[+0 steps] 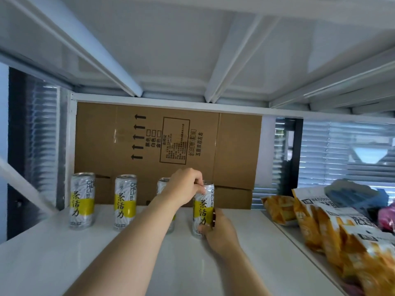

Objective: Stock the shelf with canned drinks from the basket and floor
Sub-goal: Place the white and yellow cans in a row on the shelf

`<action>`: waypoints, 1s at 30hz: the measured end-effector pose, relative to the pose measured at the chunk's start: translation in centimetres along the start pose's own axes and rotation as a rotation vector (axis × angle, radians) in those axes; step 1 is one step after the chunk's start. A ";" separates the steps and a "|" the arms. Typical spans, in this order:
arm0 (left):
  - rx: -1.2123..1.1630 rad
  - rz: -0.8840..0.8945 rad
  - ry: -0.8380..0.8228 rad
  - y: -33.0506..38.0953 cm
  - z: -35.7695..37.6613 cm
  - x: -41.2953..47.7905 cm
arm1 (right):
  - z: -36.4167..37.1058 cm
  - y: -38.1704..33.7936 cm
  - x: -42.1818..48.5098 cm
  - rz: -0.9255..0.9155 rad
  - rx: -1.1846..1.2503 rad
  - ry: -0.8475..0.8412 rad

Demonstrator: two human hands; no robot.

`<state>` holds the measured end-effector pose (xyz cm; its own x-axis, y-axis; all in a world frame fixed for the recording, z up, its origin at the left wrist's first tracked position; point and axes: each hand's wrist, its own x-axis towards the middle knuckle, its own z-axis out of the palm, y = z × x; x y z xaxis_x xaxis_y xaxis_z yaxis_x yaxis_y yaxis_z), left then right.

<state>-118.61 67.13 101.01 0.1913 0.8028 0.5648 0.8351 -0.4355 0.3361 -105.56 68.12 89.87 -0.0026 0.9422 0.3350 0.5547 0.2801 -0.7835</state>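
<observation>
Several silver-and-yellow drink cans stand upright in a row on the white shelf [64, 253]. One can [82, 200] is at the left, a second [125, 202] beside it, and a third [162, 185] is mostly hidden behind my left forearm. The rightmost can [203, 210] stands on the shelf between both hands. My left hand [186, 186] pinches its top rim from above. My right hand [220, 231] grips its lower part from the right.
A brown cardboard box [166, 144] fills the back of the shelf behind the cans. Orange and white snack bags [320, 227] lie along the right side. The white underside of the upper shelf [192, 50] hangs low overhead. Window blinds [342, 150] show at the right.
</observation>
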 end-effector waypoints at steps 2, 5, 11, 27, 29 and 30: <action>0.000 0.007 0.006 0.0 0.3 0.4 | 0.1 0.2 0.2 0.011 0.030 0.020; -0.020 0.010 0.006 -0.2 0.6 0.8 | 0.1 0.5 0.5 0.035 0.079 0.038; -0.068 0.008 0.002 -0.9 0.7 1.2 | 0.0 1.0 1.0 0.025 0.110 0.034; -0.304 -0.210 0.095 -0.4 2.6 0.4 | -0.2 0.9 0.2 0.026 0.135 0.067; -0.408 -0.273 0.136 -0.3 2.2 -0.1 | -0.3 1.0 0.1 0.056 0.167 0.070; -0.470 -0.301 0.172 -0.2 1.8 -0.7 | -0.5 0.9 0.1 0.079 0.218 0.080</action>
<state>-117.97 67.37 99.17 -0.1383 0.8588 0.4933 0.5133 -0.3639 0.7772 -104.67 68.37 89.50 0.1043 0.9477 0.3017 0.3582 0.2472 -0.9003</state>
